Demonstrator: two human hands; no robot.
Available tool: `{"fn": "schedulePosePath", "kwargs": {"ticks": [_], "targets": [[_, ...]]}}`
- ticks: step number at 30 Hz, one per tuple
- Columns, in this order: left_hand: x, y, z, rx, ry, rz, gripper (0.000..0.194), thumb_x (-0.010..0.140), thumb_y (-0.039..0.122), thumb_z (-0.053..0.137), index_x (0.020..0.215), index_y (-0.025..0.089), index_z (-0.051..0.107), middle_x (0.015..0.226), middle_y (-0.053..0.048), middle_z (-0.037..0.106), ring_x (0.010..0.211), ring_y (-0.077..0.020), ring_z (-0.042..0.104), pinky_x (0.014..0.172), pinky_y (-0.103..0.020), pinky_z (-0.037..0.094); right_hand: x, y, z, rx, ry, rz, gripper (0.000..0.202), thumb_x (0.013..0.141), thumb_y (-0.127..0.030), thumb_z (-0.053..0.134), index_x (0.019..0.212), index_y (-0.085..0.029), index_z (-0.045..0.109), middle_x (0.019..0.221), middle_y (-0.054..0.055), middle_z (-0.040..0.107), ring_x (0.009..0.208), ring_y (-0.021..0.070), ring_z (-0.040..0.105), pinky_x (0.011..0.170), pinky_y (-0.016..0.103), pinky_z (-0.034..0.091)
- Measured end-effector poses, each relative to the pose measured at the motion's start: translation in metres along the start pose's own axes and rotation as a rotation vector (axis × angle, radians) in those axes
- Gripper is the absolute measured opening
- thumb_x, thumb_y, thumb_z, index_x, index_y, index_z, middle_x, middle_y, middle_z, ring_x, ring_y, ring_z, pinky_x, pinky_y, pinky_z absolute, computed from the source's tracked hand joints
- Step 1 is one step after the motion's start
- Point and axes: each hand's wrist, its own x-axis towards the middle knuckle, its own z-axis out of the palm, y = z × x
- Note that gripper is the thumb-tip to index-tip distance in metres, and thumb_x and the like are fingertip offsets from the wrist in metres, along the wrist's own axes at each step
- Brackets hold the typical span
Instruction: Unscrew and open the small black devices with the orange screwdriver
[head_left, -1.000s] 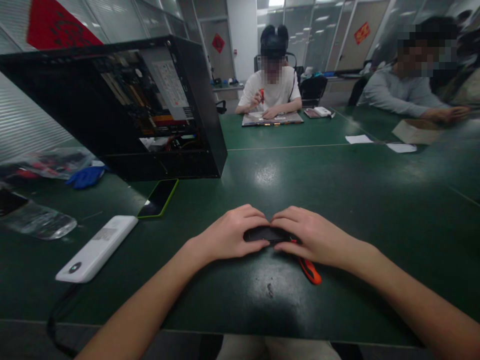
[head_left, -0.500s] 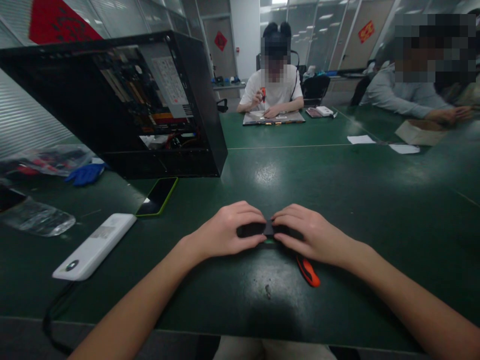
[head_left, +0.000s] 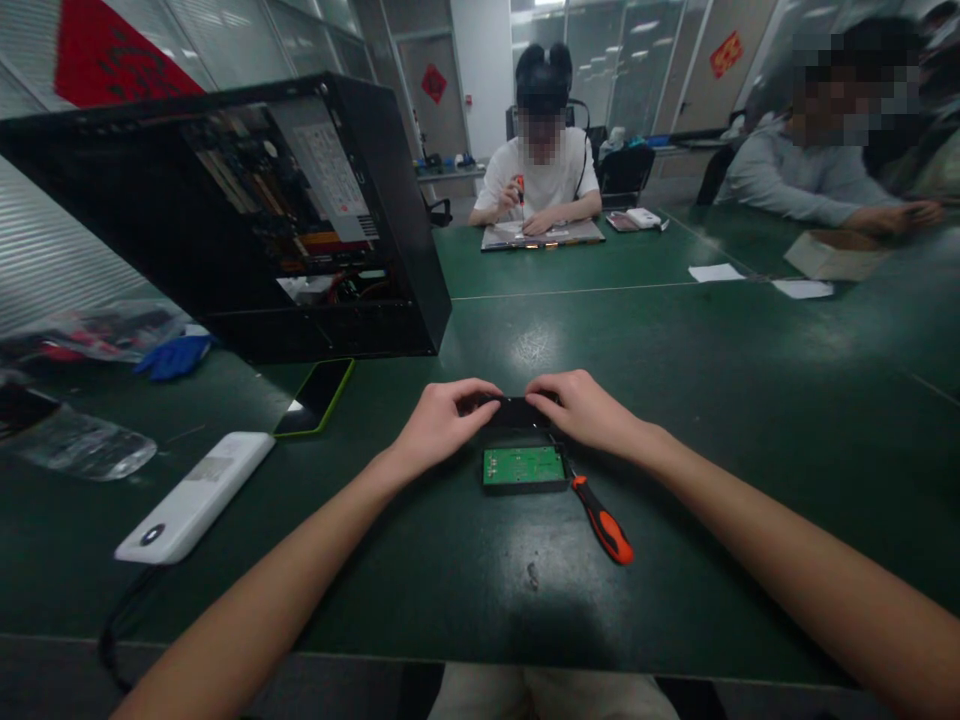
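Note:
Between my two hands is a black plastic cover (head_left: pixel 514 412), held at its ends just beyond an opened case. My left hand (head_left: pixel 444 420) grips the cover's left end between thumb and fingers. At the right end, my right hand (head_left: pixel 583 408) has its thumb and fingers closed on the same cover. Nearer to me, a green circuit board (head_left: pixel 523 466) faces up inside a shallow black case (head_left: pixel 525 488) on the table. A screwdriver (head_left: pixel 604 520) with an orange and black handle lies to the right of the case, its tip toward my right hand.
An open computer tower (head_left: pixel 409 220) stands at the left back. In front of it are a phone (head_left: pixel 319 395) and a white power strip-like device (head_left: pixel 196 497) with a cable. A plastic bottle (head_left: pixel 97 443) and a blue glove (head_left: pixel 174 357) lie left. Across the table (head_left: pixel 712 400), people work.
My hands have lifted the black cover off the case and moved it away from me. The circuit board in the case now shows, and more of the screwdriver is uncovered.

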Motion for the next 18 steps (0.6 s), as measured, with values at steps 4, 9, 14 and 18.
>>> {"fn": "schedulePosePath", "kwargs": {"ticks": [4, 9, 14, 18], "targets": [[-0.001, -0.013, 0.005, 0.092, -0.03, 0.034, 0.018, 0.096, 0.026, 0.068, 0.106, 0.018, 0.08, 0.096, -0.004, 0.082, 0.081, -0.019, 0.074, 0.076, -0.031, 0.056, 0.007, 0.012, 0.012, -0.039, -0.044, 0.009, 0.024, 0.105, -0.024, 0.056, 0.104, -0.016, 0.079, 0.096, 0.007, 0.079, 0.086, 0.0185, 0.071, 0.079, 0.029, 0.048], [-0.004, -0.022, 0.007, 0.177, -0.07, 0.099, 0.016, 0.097, 0.025, 0.069, 0.107, 0.019, 0.079, 0.104, -0.005, 0.082, 0.091, -0.0215, 0.075, 0.085, -0.035, 0.057, 0.006, 0.02, 0.02, -0.13, -0.059, 0.003, 0.019, 0.102, -0.026, 0.061, 0.104, -0.016, 0.077, 0.098, 0.008, 0.075, 0.091, 0.0207, 0.068, 0.084, 0.032, 0.049], [-0.005, -0.026, 0.009, 0.22, -0.076, 0.139, 0.015, 0.097, 0.025, 0.07, 0.108, 0.02, 0.079, 0.102, -0.005, 0.081, 0.093, -0.0224, 0.073, 0.087, -0.037, 0.057, -0.004, -0.007, 0.001, -0.251, 0.003, 0.001, 0.017, 0.102, -0.025, 0.061, 0.107, -0.013, 0.072, 0.108, 0.015, 0.068, 0.104, 0.0273, 0.063, 0.089, 0.039, 0.049], [-0.006, -0.03, 0.01, 0.218, -0.068, 0.165, 0.014, 0.098, 0.025, 0.07, 0.107, 0.02, 0.08, 0.103, -0.006, 0.08, 0.096, -0.0233, 0.073, 0.089, -0.038, 0.057, -0.042, -0.072, -0.021, -0.218, -0.025, -0.194, 0.031, 0.107, -0.04, 0.054, 0.088, -0.02, 0.067, 0.083, 0.005, 0.065, 0.075, 0.0184, 0.061, 0.069, 0.033, 0.046]]}}
